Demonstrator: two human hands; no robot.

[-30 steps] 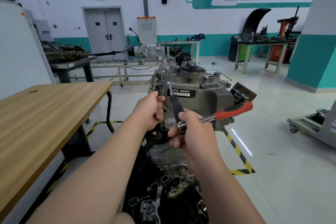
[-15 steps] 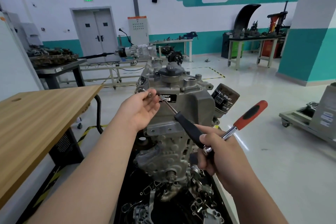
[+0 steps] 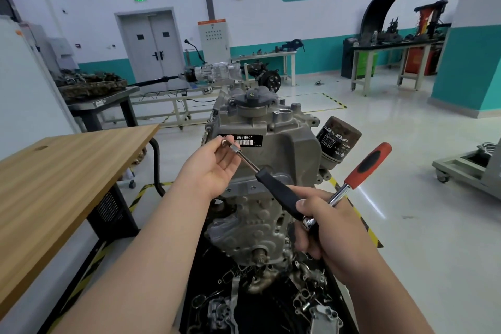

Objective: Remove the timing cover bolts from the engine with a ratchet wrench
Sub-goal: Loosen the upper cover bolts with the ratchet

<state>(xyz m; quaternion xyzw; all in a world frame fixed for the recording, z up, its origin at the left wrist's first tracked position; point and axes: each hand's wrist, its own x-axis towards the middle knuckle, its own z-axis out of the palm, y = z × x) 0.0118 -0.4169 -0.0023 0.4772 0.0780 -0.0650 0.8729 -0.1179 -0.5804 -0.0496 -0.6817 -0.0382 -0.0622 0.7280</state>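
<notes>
A grey engine (image 3: pixel 287 154) stands upright before me, its timing cover (image 3: pixel 244 228) facing me. My right hand (image 3: pixel 325 228) grips the head of a ratchet wrench (image 3: pixel 363 171) with a red and black handle; a long black extension (image 3: pixel 279 192) with a silver socket (image 3: pixel 235 148) points up and left from it. My left hand (image 3: pixel 214 168) is raised in front of the engine's label and pinches a small bolt (image 3: pixel 224 143) just off the socket's tip.
A wooden table (image 3: pixel 54 184) stands at my left. A black oil filter (image 3: pixel 339 141) sticks out on the engine's right. Loose metal parts (image 3: pixel 306 304) lie on the black stand below. Workbenches, a door and a grey cart (image 3: pixel 471 171) are further off.
The wrench has come off the engine and tilted, its handle now pointing up and right. My left hand has opened from a fist and now pinches a bolt at the socket's tip.
</notes>
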